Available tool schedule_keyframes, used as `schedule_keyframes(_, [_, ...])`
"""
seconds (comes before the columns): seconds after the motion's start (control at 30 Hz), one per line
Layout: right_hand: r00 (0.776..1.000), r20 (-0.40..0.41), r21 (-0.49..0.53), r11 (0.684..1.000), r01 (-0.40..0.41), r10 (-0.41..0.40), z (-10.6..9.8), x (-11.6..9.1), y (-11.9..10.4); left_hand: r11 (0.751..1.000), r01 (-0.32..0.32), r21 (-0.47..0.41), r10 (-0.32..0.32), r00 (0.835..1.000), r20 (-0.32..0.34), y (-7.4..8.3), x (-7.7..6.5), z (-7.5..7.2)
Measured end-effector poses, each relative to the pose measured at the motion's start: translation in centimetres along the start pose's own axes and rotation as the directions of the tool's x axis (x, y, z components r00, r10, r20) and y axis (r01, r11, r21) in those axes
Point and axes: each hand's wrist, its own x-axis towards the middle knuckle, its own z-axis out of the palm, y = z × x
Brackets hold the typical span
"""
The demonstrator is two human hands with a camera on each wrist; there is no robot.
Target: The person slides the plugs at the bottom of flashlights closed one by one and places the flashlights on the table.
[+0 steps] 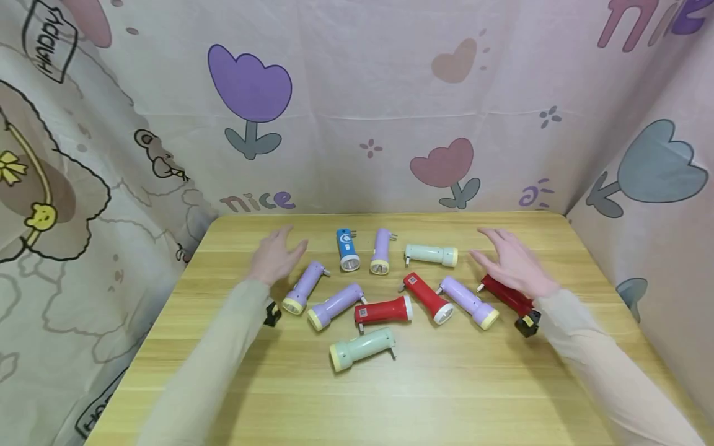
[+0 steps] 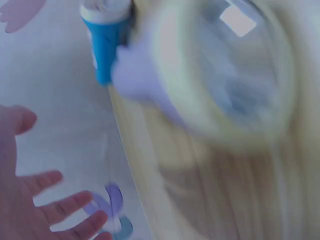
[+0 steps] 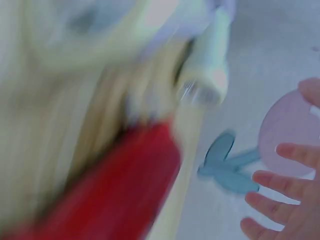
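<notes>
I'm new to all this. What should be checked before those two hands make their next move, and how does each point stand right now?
1. Left hand free: ok; fingers spread, holding nothing.
2. Right hand free: ok; it too is open and holds nothing.
3. Flashlights all lying on the table: ok; ten of them.
4. Every flashlight in full view: not ok; the right hand partly covers the rightmost red flashlight in the head view.
5. Prongs folded away: not ok; some stick out of the front green flashlight.
6. All lamps off: cannot tell; several lenses face away.
</notes>
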Motion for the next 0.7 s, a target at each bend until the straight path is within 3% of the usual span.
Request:
schedule_keyframes(0.13, [0.998, -0.064, 0.235, 0.972, 0.019, -0.004, 1.0, 1.3, -1.9, 0.995, 0.031, -0.097, -0.032, 0.999, -0.004, 3.0, 1.5, 1.3])
schedule_keyframes(0.3, [0.997, -0.07, 0.505, 0.863, -0.003, 0.044, 2.1, 2.7, -4.7, 0.993, 0.073, -0.098, -0.071, 0.997, 0.025, 6.2, 2.5, 3.0])
schedule_keyframes(0.4, [0.996, -0.017, 0.648, 0.76, -0.054, 0.084, 2.6, 3.4, -6.3, 0.99, 0.109, -0.094, -0.104, 0.993, 0.055, 7.8, 2.9, 3.7])
schedule_keyframes(0.5, [0.991, 0.073, 0.78, 0.612, -0.129, 0.116, 3.2, 4.1, -7.6, 0.984, 0.145, -0.1, -0.137, 0.987, 0.081, 9.1, 3.2, 4.3])
schedule_keyframes(0.57, [0.981, 0.137, 0.833, 0.521, -0.189, 0.136, 3.6, 4.6, -8.2, 0.98, 0.172, -0.098, -0.163, 0.982, 0.099, 9.8, 3.4, 4.7])
schedule_keyframes(0.7, [0.957, 0.235, 0.883, 0.372, -0.284, 0.173, 4.6, 5.4, -9.4, 0.969, 0.23, -0.091, -0.216, 0.966, 0.145, 10.5, 3.9, 5.6])
